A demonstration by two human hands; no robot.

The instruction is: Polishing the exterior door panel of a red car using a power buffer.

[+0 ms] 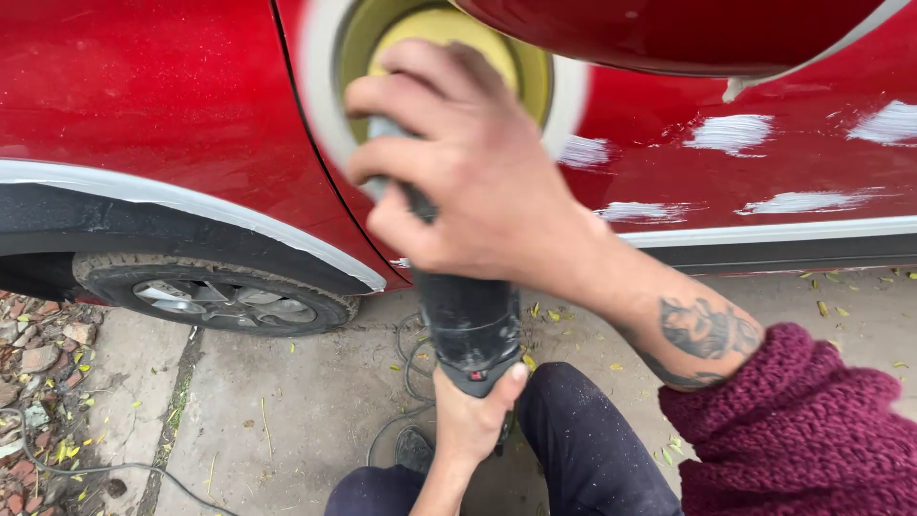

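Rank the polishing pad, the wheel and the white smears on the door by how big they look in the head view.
Largest to smallest as they look:
1. Polishing pad, though it is blurred, partly hidden by the right hand and nearer the camera.
2. Wheel, only partly showing.
3. White smears, each small; they look alike in size.

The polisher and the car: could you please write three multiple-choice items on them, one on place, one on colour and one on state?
1. Where is the right hand?
A. on the polisher's front end
B. on the tyre
C. on the ground

2. What colour is the car?
A. blue
B. red
C. white

3. What state is the pad in?
A. lying on the ground
B. held against the car
C. wrapped in cloth

A: it grips the front near the pad, the left hand the rear.
B: the panels are red.
B: it touches the panel.
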